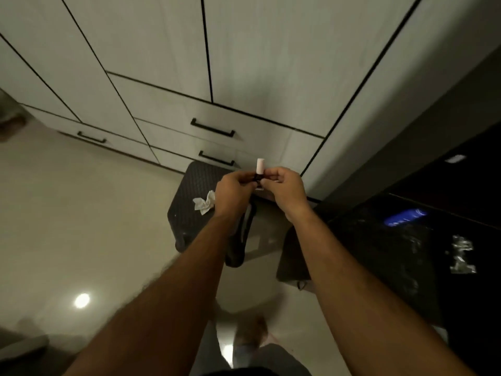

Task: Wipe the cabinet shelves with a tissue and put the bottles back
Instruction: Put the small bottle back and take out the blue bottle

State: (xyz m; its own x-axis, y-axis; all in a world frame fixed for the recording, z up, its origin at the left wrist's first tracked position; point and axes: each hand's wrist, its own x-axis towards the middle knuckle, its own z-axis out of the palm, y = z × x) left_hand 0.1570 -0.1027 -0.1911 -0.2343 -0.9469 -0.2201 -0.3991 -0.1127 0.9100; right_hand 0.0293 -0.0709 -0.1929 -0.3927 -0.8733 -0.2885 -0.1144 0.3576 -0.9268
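Both my hands meet in front of the pale cabinet (244,63), whose doors are closed. A small dark bottle with a white cap (260,166) stands upright between them. My left hand (234,189) pinches it from the left and my right hand (283,185) pinches it from the right. Fingers hide most of the bottle's body. A crumpled white tissue (204,202) lies on the dark suitcase (195,191) just left of my left hand.
Drawers with black handles (212,127) sit below the cabinet doors. A dark counter (406,240) on the right carries a blue bottle (405,217) and shiny wrappers (461,253). A black bag (294,256) lies on the pale floor (67,213) by my feet.
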